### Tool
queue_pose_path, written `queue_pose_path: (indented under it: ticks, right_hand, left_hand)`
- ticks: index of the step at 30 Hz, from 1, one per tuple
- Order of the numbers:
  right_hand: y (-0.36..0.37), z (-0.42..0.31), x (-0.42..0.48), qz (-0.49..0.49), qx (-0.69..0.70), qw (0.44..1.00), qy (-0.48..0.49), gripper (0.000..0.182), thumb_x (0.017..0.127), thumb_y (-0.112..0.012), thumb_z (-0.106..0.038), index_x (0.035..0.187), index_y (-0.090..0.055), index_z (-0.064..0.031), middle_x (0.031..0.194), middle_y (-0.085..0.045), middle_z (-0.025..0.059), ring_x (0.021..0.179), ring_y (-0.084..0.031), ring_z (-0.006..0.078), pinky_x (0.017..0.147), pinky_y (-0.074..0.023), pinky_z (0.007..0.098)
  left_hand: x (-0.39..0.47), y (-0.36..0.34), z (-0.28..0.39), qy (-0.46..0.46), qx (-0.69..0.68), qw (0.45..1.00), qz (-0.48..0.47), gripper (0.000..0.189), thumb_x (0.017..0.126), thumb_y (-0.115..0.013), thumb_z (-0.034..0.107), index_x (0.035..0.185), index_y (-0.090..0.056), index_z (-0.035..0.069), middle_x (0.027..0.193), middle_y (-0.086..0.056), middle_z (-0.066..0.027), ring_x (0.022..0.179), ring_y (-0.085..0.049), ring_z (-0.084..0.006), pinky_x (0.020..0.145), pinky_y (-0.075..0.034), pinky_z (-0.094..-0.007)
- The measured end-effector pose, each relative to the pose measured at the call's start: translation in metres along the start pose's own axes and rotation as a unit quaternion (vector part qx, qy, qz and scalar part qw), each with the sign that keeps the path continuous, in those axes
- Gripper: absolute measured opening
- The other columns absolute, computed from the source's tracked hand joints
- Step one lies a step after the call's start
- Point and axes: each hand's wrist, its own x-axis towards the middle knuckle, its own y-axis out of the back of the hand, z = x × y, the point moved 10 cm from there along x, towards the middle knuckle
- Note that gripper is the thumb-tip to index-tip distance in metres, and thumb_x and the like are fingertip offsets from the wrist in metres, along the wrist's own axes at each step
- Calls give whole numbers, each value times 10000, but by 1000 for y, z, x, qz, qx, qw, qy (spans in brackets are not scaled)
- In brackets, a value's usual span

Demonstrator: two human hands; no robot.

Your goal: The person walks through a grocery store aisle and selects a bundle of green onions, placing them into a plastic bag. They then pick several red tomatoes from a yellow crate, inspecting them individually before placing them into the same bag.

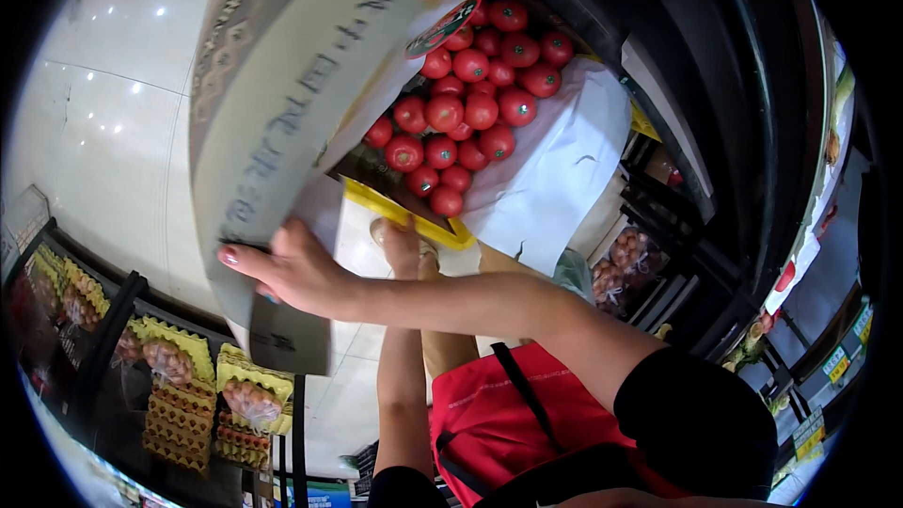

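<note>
My right hand [300,271] grips the lower edge of a large cardboard flap or lid [282,120], thumb on the near face. The flap bears writing and stands raised on the left of an open carton with a yellow rim [374,204]. Inside the carton lie many red tomatoes [458,109], several with small green stickers. A white paper liner [557,155] folds out over the carton's right side. My left hand [403,243] reaches up to the carton's near yellow edge; its fingers are hidden there, so its grip cannot be made out.
Egg trays [180,395] with bagged eggs [250,398] stand on a rack at lower left. Bags of round brown produce [628,254] sit on the right beside black shelving [705,85]. A red apron [515,409] hangs before my body. Pale tiled floor [113,127] stretches to the left.
</note>
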Motion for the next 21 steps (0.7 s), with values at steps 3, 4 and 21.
queue_pose_path:
  ticks: [3, 4, 21]
  right_hand:
    - [-7, 15, 42, -15, -16, 1000, -2, 255, 849, -590, -198, 906, -563, 50, 590, -558, 66, 413, -495, 109, 399, -437, 245]
    - [6, 29, 60, -2, -39, 999, 8, 262, 863, -586, -210, 915, -569, 46, 601, -564, 77, 432, -505, 105, 407, -444, 240]
    - [258, -1, 8, 69, -724, 644, 239, 401, 704, -596, -3, 1090, -516, -76, 1145, -470, 127, 1066, -439, 323, 876, -410, 403]
  left_hand:
    - [-36, -10, 27, -24, 109, 993, -45, 453, 823, -577, 245, 1098, -421, -79, 818, -614, -226, 695, -584, -385, 568, -453, -441]
    - [-49, 0, 55, -75, 47, 996, -22, 424, 822, -566, 215, 1107, -421, -62, 755, -599, -204, 644, -573, -370, 530, -462, -450]
    - [197, 171, 216, -282, 145, 945, 82, 437, 756, -566, 132, 1190, -532, 94, 1047, -557, -183, 917, -538, -315, 842, -428, -383]
